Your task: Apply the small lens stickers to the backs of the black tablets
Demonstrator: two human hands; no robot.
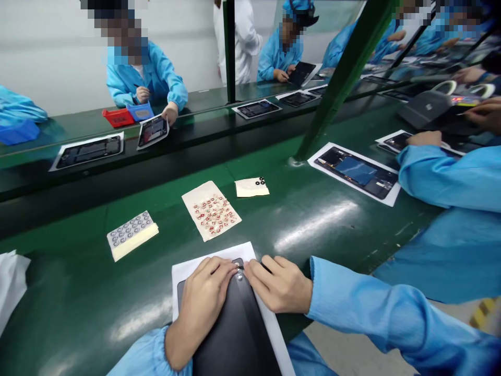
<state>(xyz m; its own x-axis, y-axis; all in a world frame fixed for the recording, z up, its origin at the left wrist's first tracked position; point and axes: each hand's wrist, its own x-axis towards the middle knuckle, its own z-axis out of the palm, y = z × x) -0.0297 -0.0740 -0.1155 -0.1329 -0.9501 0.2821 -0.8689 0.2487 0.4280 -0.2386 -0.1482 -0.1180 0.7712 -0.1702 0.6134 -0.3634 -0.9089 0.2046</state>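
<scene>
Curled L hand [205,297] & R hand [277,284], fingertips pinching top edge of black tablet panel [235,334] on white paper sheet [213,259]; red-marked sticker sheet [211,210] nearby on green bench [324,230].

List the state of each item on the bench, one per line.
Left hand: resting on the black tablet's top end
Right hand: fingertips at that same end
Black tablet: lying on white paper, under both hands
Red-marked sticker sheet: flat, stickers on it
Grey sticker sheet: flat, rows of round stickers on it
Small paper: black rings at one corner
Opened tablet: insides showing, blue panel inside
</scene>
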